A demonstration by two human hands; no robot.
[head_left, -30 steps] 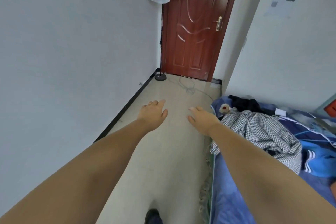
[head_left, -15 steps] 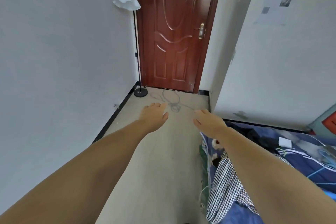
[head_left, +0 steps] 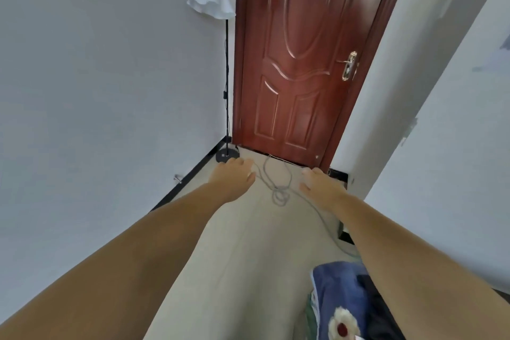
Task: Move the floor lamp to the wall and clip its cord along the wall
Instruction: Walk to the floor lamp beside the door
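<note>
A black floor lamp with a white frilled shade stands in the corner where the left wall meets the door frame, its round base on the floor. Its grey cord lies in loose loops on the pale floor in front of the door and trails right toward the bed. My left hand reaches forward, fingers apart, holding nothing, just short of the lamp base. My right hand is stretched out too, empty, to the right of the cord loops.
A closed red-brown door with a brass handle fills the far end. A black skirting board runs along the left wall, with a small metal door stop on it. The corner of a bed with blue bedding sits bottom right.
The view has moved closer to the door and lamp. The bed has slid mostly out of view at the bottom right. Both hands stay stretched forward and empty.
</note>
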